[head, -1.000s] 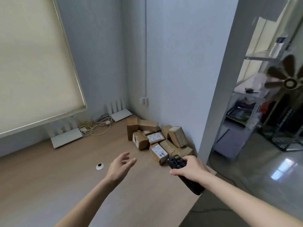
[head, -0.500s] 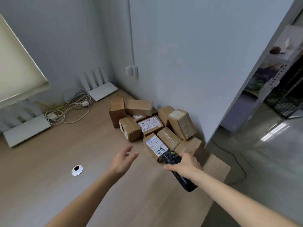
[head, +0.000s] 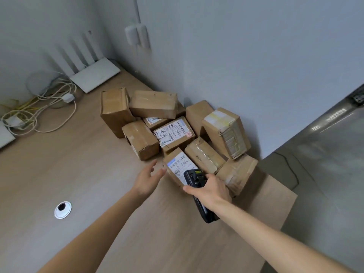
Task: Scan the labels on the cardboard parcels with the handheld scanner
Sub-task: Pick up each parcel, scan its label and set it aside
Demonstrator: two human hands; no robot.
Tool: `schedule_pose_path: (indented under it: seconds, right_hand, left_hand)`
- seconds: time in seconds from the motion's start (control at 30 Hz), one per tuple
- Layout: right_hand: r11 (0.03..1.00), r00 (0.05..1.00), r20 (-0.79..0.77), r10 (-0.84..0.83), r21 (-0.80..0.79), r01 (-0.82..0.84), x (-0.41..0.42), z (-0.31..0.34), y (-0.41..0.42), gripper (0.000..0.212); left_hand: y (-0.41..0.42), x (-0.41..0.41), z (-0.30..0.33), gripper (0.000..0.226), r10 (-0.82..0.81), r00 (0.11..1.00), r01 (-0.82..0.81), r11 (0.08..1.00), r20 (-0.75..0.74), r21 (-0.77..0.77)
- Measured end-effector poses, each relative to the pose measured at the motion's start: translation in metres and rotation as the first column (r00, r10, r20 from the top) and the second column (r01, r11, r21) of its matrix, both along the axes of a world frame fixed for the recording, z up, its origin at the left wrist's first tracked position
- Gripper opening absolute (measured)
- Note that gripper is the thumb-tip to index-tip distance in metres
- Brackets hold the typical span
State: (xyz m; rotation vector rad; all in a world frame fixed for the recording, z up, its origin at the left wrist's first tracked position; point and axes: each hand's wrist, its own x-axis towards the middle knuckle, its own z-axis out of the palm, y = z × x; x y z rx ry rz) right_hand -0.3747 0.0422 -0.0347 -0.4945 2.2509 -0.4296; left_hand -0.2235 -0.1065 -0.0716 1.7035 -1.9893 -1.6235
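Observation:
Several brown cardboard parcels are heaped in the wall corner on the wooden desk (head: 82, 174). The nearest parcel (head: 177, 166) lies with its white barcode label up. My right hand (head: 208, 189) grips the black handheld scanner (head: 194, 179), whose head lies over that label's near end. My left hand (head: 146, 180) hovers with fingers spread just left of this parcel, touching nothing. Behind it another parcel (head: 173, 133) shows a large label with handwriting.
A white router (head: 94, 74) with antennas and a tangle of cables (head: 39, 111) lie at the back left. A round cable grommet (head: 63, 209) sits in the desk at the left. The desk ends at the right (head: 283, 213), above a grey floor.
The view has closed in on the parcels. Both hands have moved forward; the scanner now overlaps the nearest parcel's label and my left hand is beside that parcel.

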Motion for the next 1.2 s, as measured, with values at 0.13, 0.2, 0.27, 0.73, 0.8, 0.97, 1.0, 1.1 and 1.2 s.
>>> schedule_pose_path:
  seconds: [0.13,0.2,0.27,0.73,0.8,0.97,1.0,1.1,1.2]
  right_hand:
    - [1.000,1.000,0.014,-0.014,-0.018,0.014,-0.008,-0.014,-0.004,0.083]
    - [0.999,0.999,0.026,-0.022,-0.038,0.023,-0.011,-0.019,-0.006,0.082]
    - [0.998,0.999,0.042,-0.034,-0.060,0.036,-0.013,-0.021,-0.007,0.080]
    - [0.956,0.992,0.038,0.124,-0.273,-0.109,0.023,0.068,-0.005,0.068]
    - [0.934,0.987,0.004,0.161,-0.325,-0.151,0.034,0.097,-0.003,0.070]
    - [0.840,0.958,-0.029,0.284,-0.474,-0.263,0.075,0.178,0.001,0.072]
    - [0.817,0.945,-0.049,0.324,-0.489,-0.306,0.085,0.194,0.003,0.073]
    - [0.742,0.889,-0.103,0.447,-0.513,-0.432,0.112,0.238,0.012,0.079]
    - [0.645,0.818,-0.139,0.558,-0.547,-0.533,0.146,0.280,0.026,0.086]
  left_hand:
    - [-0.009,-0.016,-0.017,0.069,0.035,0.998,-0.030,0.994,-0.054,0.103]
    - [-0.009,-0.022,-0.023,0.061,0.052,0.996,-0.041,0.989,-0.079,0.139]
    - [-0.007,-0.023,-0.025,0.052,0.063,0.994,-0.049,0.988,-0.088,0.145]
    - [0.022,0.052,0.083,0.018,0.250,0.937,-0.263,0.965,-0.242,-0.022]
    - [0.030,0.068,0.117,0.018,0.273,0.918,-0.293,0.956,-0.289,-0.030]
    - [0.060,0.130,0.210,0.010,0.324,0.852,-0.401,0.909,-0.412,-0.114]
    - [0.068,0.144,0.228,0.007,0.341,0.833,-0.432,0.892,-0.435,-0.129]
    - [0.099,0.182,0.277,0.003,0.386,0.786,-0.521,0.834,-0.482,-0.183]
    - [0.140,0.224,0.320,0.010,0.416,0.757,-0.588,0.770,-0.504,-0.247]
